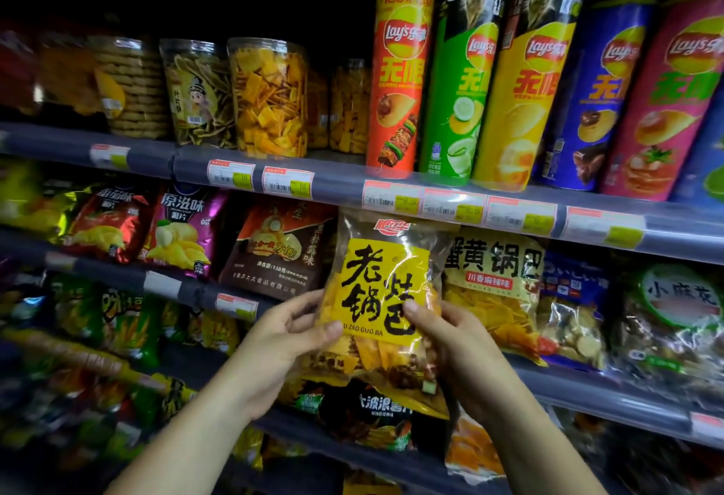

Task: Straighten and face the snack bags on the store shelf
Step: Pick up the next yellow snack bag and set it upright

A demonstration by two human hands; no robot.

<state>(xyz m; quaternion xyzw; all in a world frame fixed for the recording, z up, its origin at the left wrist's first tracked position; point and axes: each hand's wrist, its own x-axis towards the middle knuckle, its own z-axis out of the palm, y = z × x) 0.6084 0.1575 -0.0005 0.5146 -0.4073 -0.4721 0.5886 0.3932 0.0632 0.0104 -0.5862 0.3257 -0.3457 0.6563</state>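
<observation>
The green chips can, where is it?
In the head view, the green can stands upper right on the top shelf, between the orange can and the yellow can.

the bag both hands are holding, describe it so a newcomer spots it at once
Find the row of tall chip cans on the upper shelf; directly below the red can, a clear bag is held by the left hand and right hand. Only it bears a yellow panel with big black brush characters.

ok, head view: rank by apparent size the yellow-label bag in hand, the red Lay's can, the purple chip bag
1. yellow-label bag, held by left hand and right hand; nearest the camera, so likely inflated.
2. red Lay's can, taller than the bag is wide, narrower overall.
3. purple chip bag, partly overlapped by neighbours.
</observation>
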